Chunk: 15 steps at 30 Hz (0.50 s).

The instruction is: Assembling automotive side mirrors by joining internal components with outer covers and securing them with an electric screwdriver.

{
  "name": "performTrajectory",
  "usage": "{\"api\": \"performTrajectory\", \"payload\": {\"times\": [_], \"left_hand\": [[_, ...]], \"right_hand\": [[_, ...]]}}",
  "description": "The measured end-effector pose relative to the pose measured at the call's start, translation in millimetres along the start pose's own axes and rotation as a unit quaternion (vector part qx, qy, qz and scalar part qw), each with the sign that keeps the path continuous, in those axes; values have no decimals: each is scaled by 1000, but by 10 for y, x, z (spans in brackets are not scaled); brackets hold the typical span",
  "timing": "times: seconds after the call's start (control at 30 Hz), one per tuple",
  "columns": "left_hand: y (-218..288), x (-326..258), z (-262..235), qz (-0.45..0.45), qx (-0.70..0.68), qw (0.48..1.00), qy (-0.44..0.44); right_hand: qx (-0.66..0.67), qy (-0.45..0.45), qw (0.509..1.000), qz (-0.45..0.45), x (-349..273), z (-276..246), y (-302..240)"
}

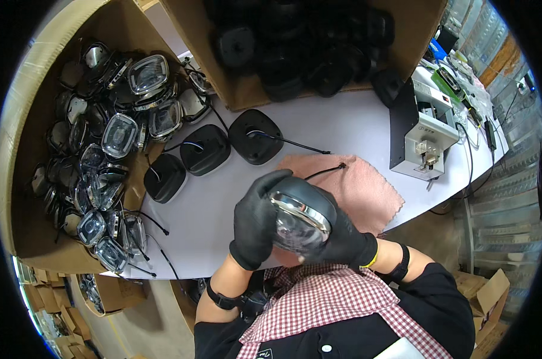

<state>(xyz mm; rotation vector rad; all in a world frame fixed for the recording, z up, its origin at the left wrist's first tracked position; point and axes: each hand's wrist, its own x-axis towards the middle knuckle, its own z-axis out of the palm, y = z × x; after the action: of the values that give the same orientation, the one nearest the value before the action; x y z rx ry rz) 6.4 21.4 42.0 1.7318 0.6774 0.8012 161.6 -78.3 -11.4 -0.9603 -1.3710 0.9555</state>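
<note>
Both black-gloved hands are closed around a headlamp [301, 218] with a black housing, a chrome rim and a clear lens, held above the near table edge. My left hand [254, 220] grips its left side, the thumb side reaching over the top. On the right side, my right hand [350, 237] wraps the housing, partly hidden by the lamp. A short black cable [326, 172] stretches out behind it over a pink cloth [372, 194]. Beyond lie three black lamp housings with wires: one at left [164, 178], one in the middle [205, 149], one at right [255, 136].
At left a large cardboard box [20, 197] holds many chrome-rimmed clear lamp units [120, 136]. A second box [238, 99] at the back contains black housings [283, 72]. A grey and black bench device [423, 140] stands on the white table [336, 128] at right, beside tools and cables.
</note>
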Motion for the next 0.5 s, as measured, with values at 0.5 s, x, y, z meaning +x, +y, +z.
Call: {"api": "performTrajectory", "payload": {"times": [0.5], "left_hand": [[-221, -153, 255, -11, -150, 987, 61]], "right_hand": [[201, 129, 968, 72, 128, 156, -192]]}}
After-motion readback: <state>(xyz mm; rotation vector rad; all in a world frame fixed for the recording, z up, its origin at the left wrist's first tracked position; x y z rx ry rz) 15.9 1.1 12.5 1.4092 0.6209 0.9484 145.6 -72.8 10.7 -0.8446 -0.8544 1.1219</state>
